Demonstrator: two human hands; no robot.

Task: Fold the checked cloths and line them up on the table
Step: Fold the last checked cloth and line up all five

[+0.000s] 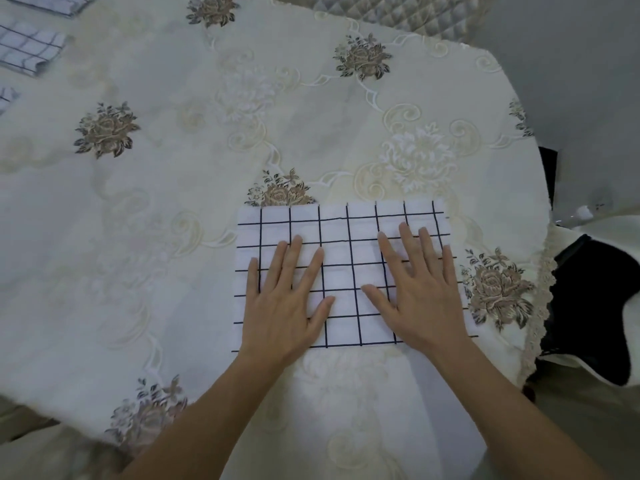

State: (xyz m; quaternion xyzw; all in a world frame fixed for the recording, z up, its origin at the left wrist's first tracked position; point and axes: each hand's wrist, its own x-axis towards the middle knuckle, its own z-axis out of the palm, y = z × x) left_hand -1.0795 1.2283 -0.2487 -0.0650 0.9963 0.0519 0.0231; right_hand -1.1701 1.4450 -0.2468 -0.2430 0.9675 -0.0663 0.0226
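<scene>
The checked cloth [346, 268] lay flat on the near right part of the surface [166, 174], a neat rectangle with its long side running left to right. My left hand [282, 306] and right hand [424, 296] both pressed down on it, fingers straight and spread, gripping nothing. It looked to me partly folded, with at least one more fold needed to bring it down to size. At the far left edge, three folded checked cloths [29, 46] sat in a row running near to far, each only partly in view. So I judged several done, and this one left to finish and carry over to that row.
</scene>
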